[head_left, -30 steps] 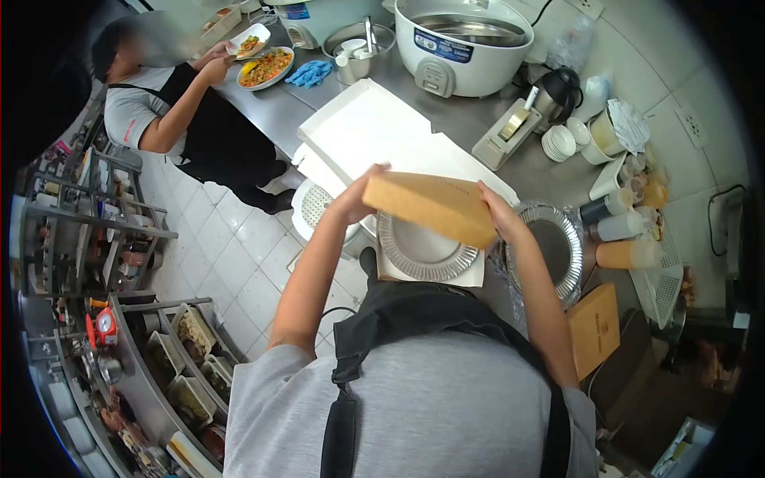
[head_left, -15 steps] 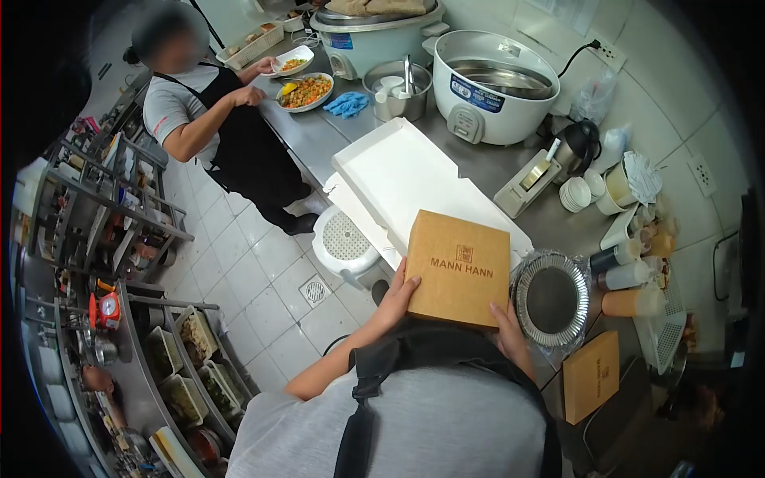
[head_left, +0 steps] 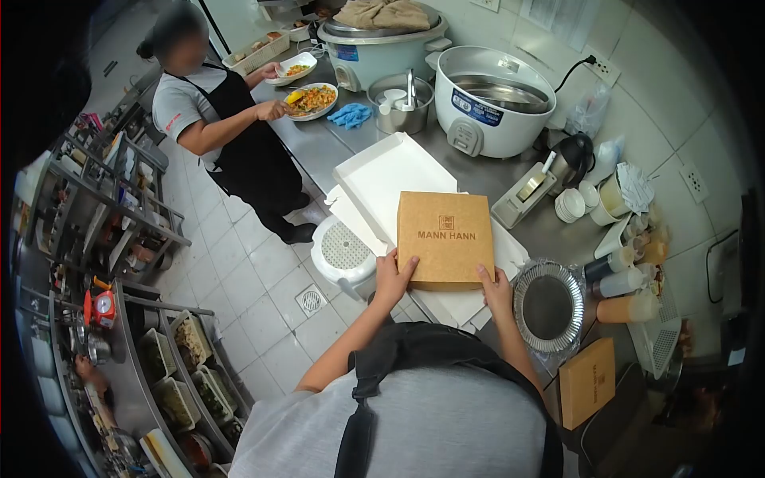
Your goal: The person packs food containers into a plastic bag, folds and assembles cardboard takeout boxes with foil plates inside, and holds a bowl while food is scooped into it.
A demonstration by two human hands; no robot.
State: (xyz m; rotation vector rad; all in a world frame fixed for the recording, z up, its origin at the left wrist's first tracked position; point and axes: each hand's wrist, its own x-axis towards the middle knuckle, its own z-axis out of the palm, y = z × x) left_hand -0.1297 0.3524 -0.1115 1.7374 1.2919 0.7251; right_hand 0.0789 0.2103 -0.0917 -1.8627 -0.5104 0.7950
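Holding a brown MANN HANN cardboard box (head_left: 446, 245) between them, the left hand (head_left: 394, 280) and right hand (head_left: 499, 298) grip its near corners, forearms slanting inward from the body. The left thumb lies over the printed face, fingers along the side; the right thumb presses the opposite corner, and fingertips underneath are hidden. Beside the right forearm sits a second brown box (head_left: 588, 384), then plastic-wrapped foil pans (head_left: 578, 307). Past the held box spreads an open white carton (head_left: 381, 174); whether they touch, I cannot tell. Farther are a tape dispenser (head_left: 522, 196), a white rice cooker (head_left: 496, 107) and a co-worker's hand (head_left: 273, 110) at a food-filled plate (head_left: 332, 107).
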